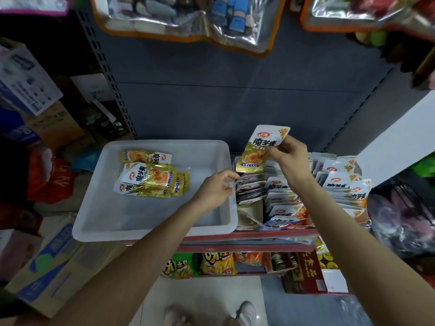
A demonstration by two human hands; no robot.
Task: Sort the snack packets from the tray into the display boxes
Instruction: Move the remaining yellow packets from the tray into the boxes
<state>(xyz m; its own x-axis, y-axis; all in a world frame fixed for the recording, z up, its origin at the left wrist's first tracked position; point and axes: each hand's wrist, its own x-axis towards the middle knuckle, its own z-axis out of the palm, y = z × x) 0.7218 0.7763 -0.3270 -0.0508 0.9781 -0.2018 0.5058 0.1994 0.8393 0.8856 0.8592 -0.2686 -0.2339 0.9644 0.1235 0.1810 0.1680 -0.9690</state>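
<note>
A translucent white tray (150, 222) sits on the shelf at the left and holds several gold-and-white snack packets (150, 176) in a loose pile near its back. My right hand (290, 158) pinches one gold-and-white packet (257, 149) upright above the back of the leftmost display box (249, 198). That box holds a row of packets standing on edge. My left hand (217, 187) reaches over the tray's right rim, fingers curled against the tops of those packets. More display boxes (339, 187) full of similar packets stand to the right.
The grey shelf back panel (211, 90) rises behind the tray. A red shelf edge (249, 234) runs along the front, with chip bags (216, 263) on the shelf below. Cardboard cartons (47, 267) stand at the left. Bagged toys (188, 17) hang overhead.
</note>
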